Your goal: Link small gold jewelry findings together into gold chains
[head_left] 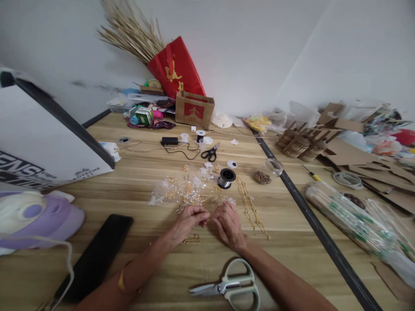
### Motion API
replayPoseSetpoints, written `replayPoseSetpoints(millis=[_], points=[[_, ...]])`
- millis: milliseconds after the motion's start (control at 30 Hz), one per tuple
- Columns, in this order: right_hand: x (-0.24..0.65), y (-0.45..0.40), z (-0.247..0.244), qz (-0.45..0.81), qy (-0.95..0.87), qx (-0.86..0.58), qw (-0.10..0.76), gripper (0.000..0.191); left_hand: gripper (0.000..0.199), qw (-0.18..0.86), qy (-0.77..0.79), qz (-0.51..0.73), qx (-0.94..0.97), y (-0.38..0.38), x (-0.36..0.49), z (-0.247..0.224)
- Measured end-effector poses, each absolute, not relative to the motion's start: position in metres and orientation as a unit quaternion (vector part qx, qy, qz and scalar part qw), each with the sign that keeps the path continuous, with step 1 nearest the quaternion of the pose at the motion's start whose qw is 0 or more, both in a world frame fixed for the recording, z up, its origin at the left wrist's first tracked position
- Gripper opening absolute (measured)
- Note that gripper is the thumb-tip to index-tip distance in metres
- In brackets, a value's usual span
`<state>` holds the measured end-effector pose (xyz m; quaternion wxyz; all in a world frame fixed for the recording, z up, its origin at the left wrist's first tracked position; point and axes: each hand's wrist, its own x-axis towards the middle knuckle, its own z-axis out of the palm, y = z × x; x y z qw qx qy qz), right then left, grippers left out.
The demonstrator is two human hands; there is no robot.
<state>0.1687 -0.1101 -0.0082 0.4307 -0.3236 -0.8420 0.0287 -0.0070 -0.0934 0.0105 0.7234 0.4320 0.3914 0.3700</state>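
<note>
Close together over the table (155,276), my left hand (193,217) and my right hand (227,222) have their fingers curled and pinched. Whatever lies between the fingertips is too small to make out. Just beyond them is a pile of small gold and silver jewellery findings (191,199) with clear plastic bags (162,194). A spool of silvery wire (226,178) stands behind my right hand. Gold chains (248,203) lie to its right. A short piece of gold chain (192,239) rests beside my left wrist. Large pale-handled scissors (233,287) lie nearest me.
At left are a black phone-like slab (97,255), a purple-and-white appliance (48,216) with a cord and a large white box (48,138). Black scissors (210,153) and a jar of beads (264,175) lie farther back. Wrapped sticks (343,214) and cardboard (359,157) fill the right.
</note>
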Motion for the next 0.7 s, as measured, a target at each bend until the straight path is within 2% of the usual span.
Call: replayPoseSetpoints(millis=[700], points=[[0.1684,-0.1092,-0.0086,0.021,-0.84,-0.332,0.428,0.014,0.032,0.741,0.397,0.373,0.393,-0.0923,-0.0084,0.0076]])
